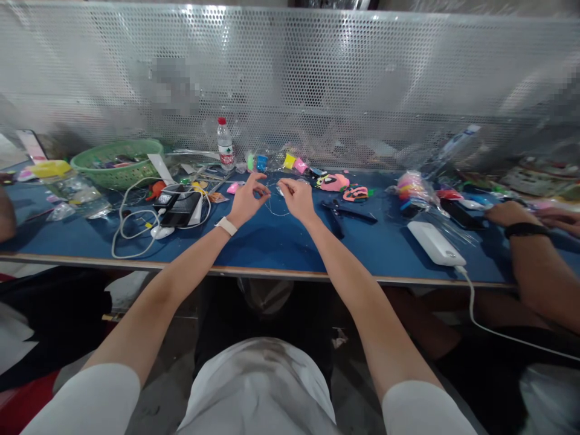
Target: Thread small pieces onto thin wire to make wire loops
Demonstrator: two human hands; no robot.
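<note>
My left hand is raised over the blue table, thumb and forefinger pinched together and the other fingers curled loosely. Facing it, my right hand is closed in a pinch, with a small pale bit showing at its fingertips. A thin pale thread hangs in a loop between the two hands; its exact ends are hidden by the fingers. Just right of my right hand lie dark-handled pliers. Behind them are two pink clay pieces with dark and yellow markings.
Small tubs of coloured clay and a water bottle stand along the perforated metal panel. To the left are a green basket and cabled black devices. A white power bank lies right, near a co-worker's arm.
</note>
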